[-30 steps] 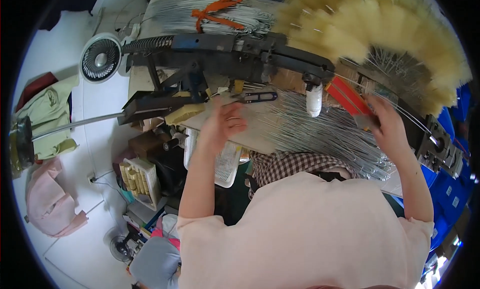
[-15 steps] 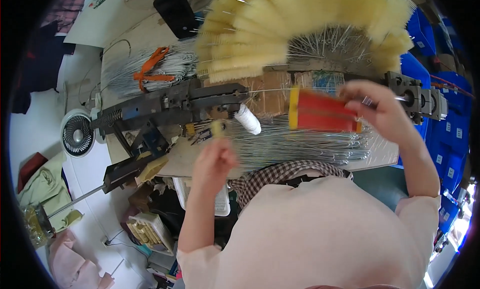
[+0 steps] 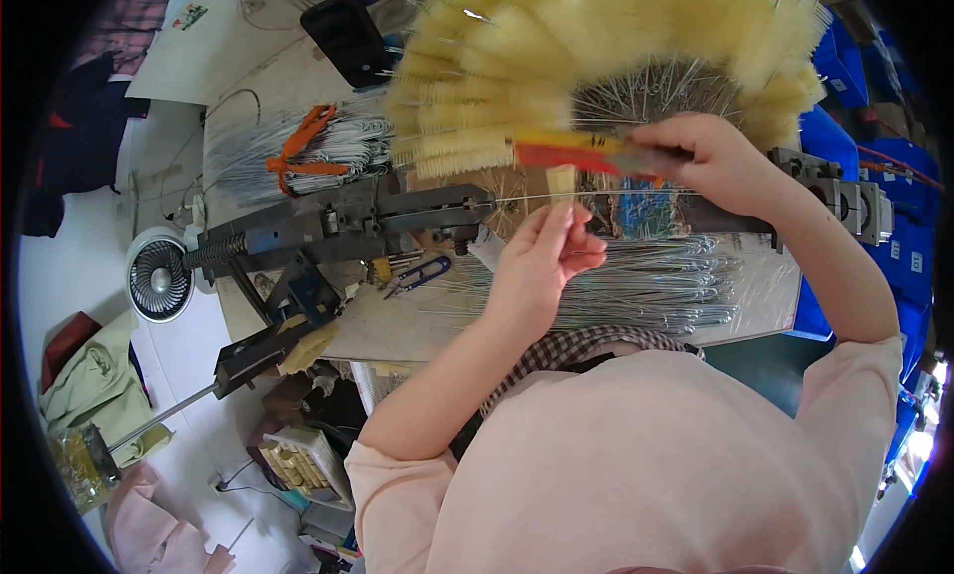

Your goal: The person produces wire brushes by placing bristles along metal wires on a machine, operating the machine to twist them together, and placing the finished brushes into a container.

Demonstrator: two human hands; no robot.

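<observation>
your left hand (image 3: 542,261) is up over the bench, fingers pinched together on a small pale yellow tuft of bristles (image 3: 560,183), held upright right at the thin wire (image 3: 556,195) that runs straight across from the dark metal machine (image 3: 338,226) on the left. your right hand (image 3: 711,162) sits further right and a touch farther off, fingers closed around a flat red and yellow tool (image 3: 581,152) that points left, its tip just above the tuft. beyond both hands, a big fan of finished yellow bristle brushes (image 3: 556,67) spreads across the far side of the bench, their wire stems meeting behind your right hand. nearer to you, a bundle of bare looped wires (image 3: 636,281) lies flat on the work table (image 3: 397,330), just right of your left wrist. small blue-handled snips (image 3: 417,274) rest on the table left of that hand, close to the machine. far left on the table, another sheaf of wires (image 3: 298,157) is tied with an orange strap. down on the floor to the left, a small white fan (image 3: 159,276) stands beside the table edge.
</observation>
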